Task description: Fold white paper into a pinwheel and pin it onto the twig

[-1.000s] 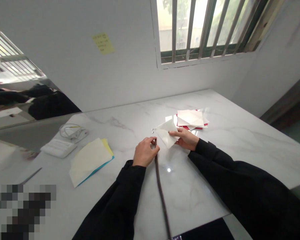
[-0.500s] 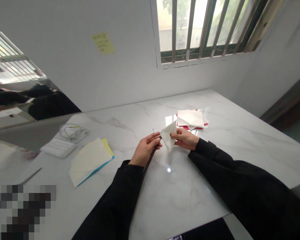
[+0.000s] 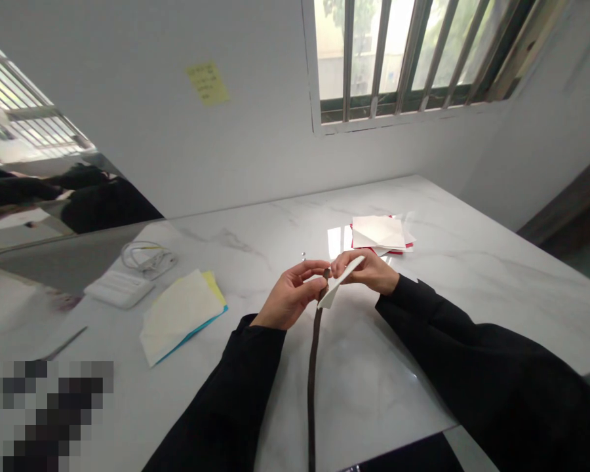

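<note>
Landmark is the folded white paper (image 3: 341,282), held over the white marble table (image 3: 476,262), a narrow folded strip slanting down-left, near the middle of the view.

Left to right, all relative to that paper:
- Far left of it: mirror panel (image 3: 34,196) at the table's edge, showing the window bars and dark shapes.
- Well left, near the table's front-left: thin grey rod (image 3: 63,344), lying flat.
- Left, further back: flat white box (image 3: 119,289), with a white cable coil (image 3: 148,258) just behind it, not clearly touching.
- Left, nearer: stack of cream, yellow and blue paper sheets (image 3: 179,316), just beside the box.
- High on the wall, up-left of it: yellow sticky note (image 3: 207,84).
- Just left: left hand (image 3: 290,295), black sleeve, fingers curled, mostly closed. Thumb and fingers pinch the top of the dark brown cord (image 3: 314,387), which hangs down toward the table's front edge. Cord top touches the paper's lower end; exact contact is hard to see.
- Just up-left: small silver bead (image 3: 303,255), on the table.
- Just right: right hand (image 3: 366,272), fingers nearly closed, pinching the paper's upper end.
- Behind it: stack of white and red paper sheets (image 3: 378,234), flat on the table.
- Up-right, above the table: barred window (image 3: 398,59).
</note>
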`<action>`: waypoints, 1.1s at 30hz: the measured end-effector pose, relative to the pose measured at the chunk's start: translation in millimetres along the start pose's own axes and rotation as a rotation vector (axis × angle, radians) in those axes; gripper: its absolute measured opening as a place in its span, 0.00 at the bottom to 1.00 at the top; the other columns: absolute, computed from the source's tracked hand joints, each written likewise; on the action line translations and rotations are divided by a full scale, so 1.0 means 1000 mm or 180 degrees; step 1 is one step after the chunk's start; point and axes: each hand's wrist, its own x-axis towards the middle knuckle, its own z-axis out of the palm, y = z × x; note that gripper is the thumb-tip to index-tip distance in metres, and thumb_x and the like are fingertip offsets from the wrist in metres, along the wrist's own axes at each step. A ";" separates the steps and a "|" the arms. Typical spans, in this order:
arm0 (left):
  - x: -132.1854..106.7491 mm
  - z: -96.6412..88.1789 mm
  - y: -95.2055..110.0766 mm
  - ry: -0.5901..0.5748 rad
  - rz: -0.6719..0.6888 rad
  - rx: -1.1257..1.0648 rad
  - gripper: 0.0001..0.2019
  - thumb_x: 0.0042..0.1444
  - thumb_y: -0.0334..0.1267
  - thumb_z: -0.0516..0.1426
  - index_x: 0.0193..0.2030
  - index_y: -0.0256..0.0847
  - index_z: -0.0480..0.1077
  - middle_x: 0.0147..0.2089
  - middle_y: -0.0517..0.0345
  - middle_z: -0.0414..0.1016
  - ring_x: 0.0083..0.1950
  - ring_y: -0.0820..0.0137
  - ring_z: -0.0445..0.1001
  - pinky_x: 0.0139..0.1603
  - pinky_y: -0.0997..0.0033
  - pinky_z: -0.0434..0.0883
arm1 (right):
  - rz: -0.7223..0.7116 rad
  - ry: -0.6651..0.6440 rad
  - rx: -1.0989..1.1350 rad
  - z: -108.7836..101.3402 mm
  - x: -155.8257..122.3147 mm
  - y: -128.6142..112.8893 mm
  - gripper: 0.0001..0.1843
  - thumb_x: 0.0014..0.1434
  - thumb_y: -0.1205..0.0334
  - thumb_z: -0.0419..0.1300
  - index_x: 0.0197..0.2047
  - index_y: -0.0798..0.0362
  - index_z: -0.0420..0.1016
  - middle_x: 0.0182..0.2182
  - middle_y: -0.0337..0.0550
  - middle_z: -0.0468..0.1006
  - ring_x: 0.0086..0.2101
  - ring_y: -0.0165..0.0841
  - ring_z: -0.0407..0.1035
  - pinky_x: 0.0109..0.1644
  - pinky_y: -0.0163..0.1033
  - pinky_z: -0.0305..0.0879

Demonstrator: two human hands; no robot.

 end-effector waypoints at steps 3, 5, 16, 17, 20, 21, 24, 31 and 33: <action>-0.001 0.001 0.001 -0.0031 -0.0014 0.0024 0.18 0.47 0.39 0.73 0.46 0.43 0.80 0.42 0.55 0.79 0.34 0.73 0.74 0.33 0.73 0.70 | -0.0168 0.0025 -0.0088 0.006 -0.002 -0.010 0.13 0.48 0.54 0.78 0.30 0.52 0.82 0.32 0.45 0.81 0.37 0.37 0.75 0.44 0.44 0.73; -0.002 0.002 0.002 -0.0025 -0.0027 0.0056 0.19 0.46 0.38 0.73 0.46 0.43 0.79 0.42 0.56 0.78 0.34 0.73 0.74 0.33 0.74 0.69 | -0.0194 0.0038 -0.0115 0.009 -0.003 -0.014 0.13 0.49 0.54 0.78 0.30 0.52 0.82 0.33 0.45 0.81 0.37 0.38 0.75 0.44 0.45 0.73; -0.003 0.006 0.006 -0.0142 0.0059 0.0143 0.15 0.46 0.38 0.73 0.38 0.41 0.76 0.38 0.57 0.78 0.34 0.73 0.72 0.35 0.73 0.67 | -0.0245 0.0042 -0.0187 0.012 -0.003 -0.015 0.13 0.50 0.52 0.77 0.31 0.52 0.83 0.31 0.45 0.80 0.36 0.37 0.74 0.41 0.43 0.72; -0.003 0.006 0.006 -0.0128 0.0074 0.0148 0.15 0.45 0.39 0.73 0.38 0.40 0.76 0.38 0.58 0.77 0.34 0.73 0.72 0.35 0.73 0.67 | -0.0216 0.0048 -0.0185 0.011 -0.003 -0.014 0.14 0.50 0.52 0.77 0.31 0.52 0.83 0.31 0.45 0.80 0.36 0.36 0.74 0.40 0.42 0.72; -0.002 0.006 0.005 -0.0118 0.0099 0.0166 0.15 0.45 0.41 0.74 0.37 0.40 0.76 0.36 0.58 0.77 0.31 0.74 0.71 0.34 0.73 0.67 | -0.0127 0.0080 -0.0186 0.011 -0.003 -0.014 0.16 0.49 0.50 0.77 0.31 0.52 0.82 0.31 0.44 0.80 0.35 0.36 0.73 0.40 0.42 0.71; -0.002 0.006 0.005 -0.0120 0.0102 0.0169 0.16 0.45 0.42 0.74 0.36 0.40 0.76 0.36 0.58 0.77 0.31 0.74 0.71 0.34 0.73 0.67 | -0.0116 0.0087 -0.0186 0.011 -0.003 -0.014 0.16 0.48 0.50 0.77 0.31 0.52 0.82 0.31 0.44 0.80 0.35 0.36 0.73 0.40 0.42 0.71; -0.001 0.005 0.003 -0.0106 0.0097 0.0170 0.16 0.44 0.43 0.74 0.36 0.40 0.77 0.35 0.58 0.77 0.32 0.73 0.71 0.34 0.73 0.67 | -0.0118 0.0103 -0.0184 0.011 -0.004 -0.014 0.16 0.48 0.51 0.78 0.31 0.52 0.82 0.30 0.44 0.79 0.35 0.36 0.73 0.41 0.42 0.71; -0.001 0.004 0.003 -0.0098 0.0032 0.0036 0.16 0.46 0.46 0.74 0.36 0.40 0.79 0.36 0.56 0.79 0.32 0.73 0.72 0.35 0.72 0.66 | -0.0014 0.0100 -0.0102 0.011 -0.005 -0.011 0.14 0.49 0.54 0.77 0.33 0.52 0.82 0.32 0.42 0.80 0.35 0.34 0.73 0.41 0.40 0.71; -0.001 0.003 0.002 -0.0045 -0.0012 0.0027 0.17 0.47 0.48 0.74 0.36 0.40 0.79 0.35 0.56 0.79 0.30 0.74 0.70 0.33 0.73 0.65 | 0.0023 0.0082 -0.0104 0.011 -0.005 -0.011 0.13 0.50 0.55 0.77 0.34 0.53 0.83 0.32 0.41 0.80 0.34 0.33 0.73 0.40 0.39 0.71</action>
